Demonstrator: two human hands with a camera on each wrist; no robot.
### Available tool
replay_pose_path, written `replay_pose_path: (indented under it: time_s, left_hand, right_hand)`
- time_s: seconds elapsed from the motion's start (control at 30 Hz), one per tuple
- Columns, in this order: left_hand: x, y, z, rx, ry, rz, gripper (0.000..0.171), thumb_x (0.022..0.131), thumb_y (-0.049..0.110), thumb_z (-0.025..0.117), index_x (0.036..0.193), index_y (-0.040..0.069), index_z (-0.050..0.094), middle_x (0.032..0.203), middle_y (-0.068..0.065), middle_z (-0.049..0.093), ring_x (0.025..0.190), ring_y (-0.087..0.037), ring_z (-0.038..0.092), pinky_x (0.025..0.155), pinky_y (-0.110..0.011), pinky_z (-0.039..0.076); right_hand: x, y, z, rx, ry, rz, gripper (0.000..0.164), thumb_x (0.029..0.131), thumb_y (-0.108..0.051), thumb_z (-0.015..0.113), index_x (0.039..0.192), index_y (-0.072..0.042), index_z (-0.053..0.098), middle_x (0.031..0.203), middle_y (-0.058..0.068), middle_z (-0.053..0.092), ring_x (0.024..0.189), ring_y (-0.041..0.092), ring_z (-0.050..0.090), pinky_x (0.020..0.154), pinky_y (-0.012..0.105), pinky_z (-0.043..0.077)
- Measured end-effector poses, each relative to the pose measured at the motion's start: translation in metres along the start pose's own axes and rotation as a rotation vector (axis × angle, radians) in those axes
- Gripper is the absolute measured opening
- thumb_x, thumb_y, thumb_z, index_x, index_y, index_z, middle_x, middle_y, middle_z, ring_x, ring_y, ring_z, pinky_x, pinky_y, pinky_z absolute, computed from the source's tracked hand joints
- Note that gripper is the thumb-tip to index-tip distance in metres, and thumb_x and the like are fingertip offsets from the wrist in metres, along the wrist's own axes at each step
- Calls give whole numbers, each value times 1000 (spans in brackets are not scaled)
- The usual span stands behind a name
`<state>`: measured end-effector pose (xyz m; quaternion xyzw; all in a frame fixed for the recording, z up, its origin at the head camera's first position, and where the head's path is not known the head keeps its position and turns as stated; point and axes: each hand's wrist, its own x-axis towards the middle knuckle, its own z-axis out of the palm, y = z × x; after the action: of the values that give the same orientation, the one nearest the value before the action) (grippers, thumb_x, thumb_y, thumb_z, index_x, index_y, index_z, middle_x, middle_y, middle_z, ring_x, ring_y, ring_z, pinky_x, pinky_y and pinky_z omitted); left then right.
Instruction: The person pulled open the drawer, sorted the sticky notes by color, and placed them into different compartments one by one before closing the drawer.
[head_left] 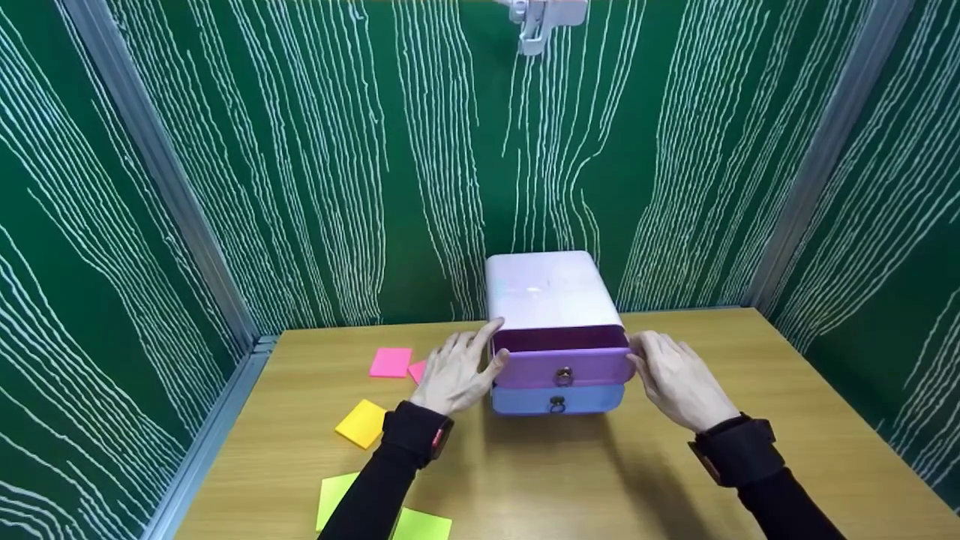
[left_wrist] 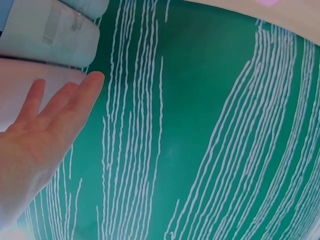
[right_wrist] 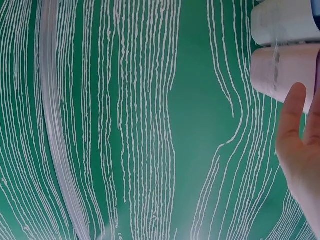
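A small drawer unit (head_left: 546,289) with a white top stands on the table against the back panel. Its upper purple drawer (head_left: 525,370) is pulled partly out, showing a dark interior behind its front. Below it sits a blue drawer (head_left: 517,401); each front carries a small ring pull. My left hand (head_left: 457,373) is at the unit's left side, fingers spread and fairly straight, thumb by the purple drawer's left edge. On the opposite side, my right hand (head_left: 681,375) has its fingertips at the purple drawer's right edge. The right wrist view shows extended fingers (right_wrist: 292,115) beside the unit's side.
Left of the unit lie a pink sticky note (head_left: 390,362), a second pink one partly behind my left hand, and an orange pad (head_left: 362,424). Yellow-green notes (head_left: 422,525) lie near my left forearm. Green panels with white lines surround the wooden table (head_left: 562,480).
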<state>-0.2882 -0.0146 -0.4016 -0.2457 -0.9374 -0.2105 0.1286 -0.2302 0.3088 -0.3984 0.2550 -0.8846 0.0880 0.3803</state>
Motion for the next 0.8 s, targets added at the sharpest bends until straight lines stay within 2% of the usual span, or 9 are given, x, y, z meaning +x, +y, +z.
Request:
replay_pose_path:
  time_s: [0.17,0.4,0.53,0.63,0.8]
  left_hand:
    - [0,-1,0,-5,-3,-5,60,91,69,22,146,45,20,137,-7,52,127,-27,48,95,-56,42]
    - [-1,-1,-1,-16,-12,-3,58,92,67,22,146,46,19,135,-8,53,126,-27,49,92,-55,44]
    - [-1,-2,-2,-27,-23,0,57,93,66,21,146,46,19,134,-9,54,123,-27,51,91,-55,45]
    - [-1,-3,-1,-32,-24,5,56,94,65,21,146,46,19,133,-9,55,122,-28,52,90,-54,45]
    - [-1,-4,0,-30,-23,4,55,94,64,21,146,47,18,130,-10,56,119,-28,54,89,-53,46]
  right_hand:
    - [-2,-3,-3,-21,5,-1,18,83,-3,67,94,-6,53,78,1,51,73,15,52,61,33,44]
    - [-15,-9,-9,-13,7,-25,15,83,-4,65,93,-7,53,78,-2,50,72,12,50,62,32,43]
    - [-23,-14,-15,-9,-18,-22,10,86,-8,61,92,-8,53,78,-2,48,73,12,48,62,31,40]
    - [-28,-16,-19,-6,-1,-39,7,89,-12,57,92,-7,53,78,-3,48,73,12,47,61,30,38]
    - [-34,-21,-23,-8,33,-74,18,98,-22,45,94,-7,55,79,-4,49,72,10,48,59,29,38]
